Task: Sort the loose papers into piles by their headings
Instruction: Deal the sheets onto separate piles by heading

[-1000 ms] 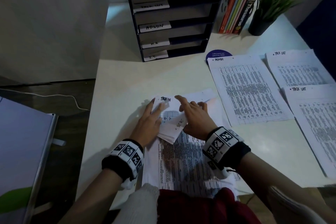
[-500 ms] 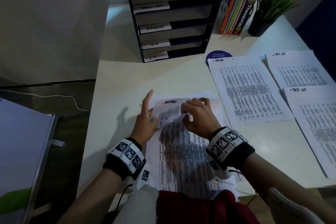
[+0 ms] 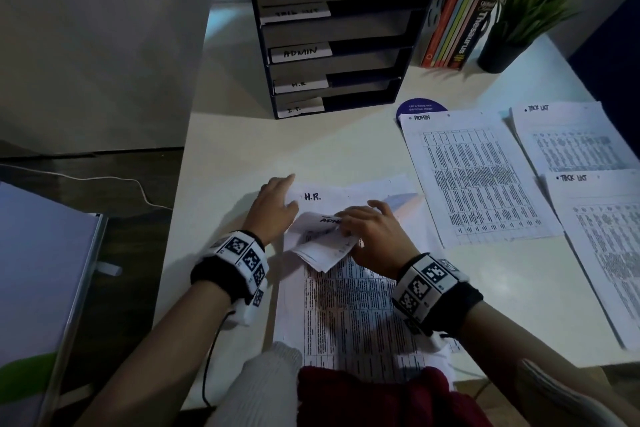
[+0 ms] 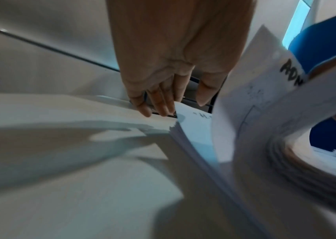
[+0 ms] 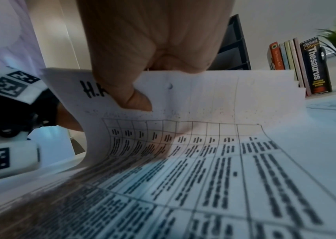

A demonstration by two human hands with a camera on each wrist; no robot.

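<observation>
the loose papers [image 3: 349, 308] lie stacked on the tabletop [image 3: 346, 156] near the person; right hand [image 3: 374, 236] fingers pinch curled-back top sheets, left hand [image 3: 273, 211] rests flat, fingers straight, on the stack's corner. an admin sheet [image 3: 474, 177] and two task list sheets [image 3: 571, 142] already lie sorted at the right, so most seems left.

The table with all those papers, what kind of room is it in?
Probably an office: a dark tiered paper tray labelled ADMIN and H.R., printed white sheets on a white desk, upright colourful books.
</observation>
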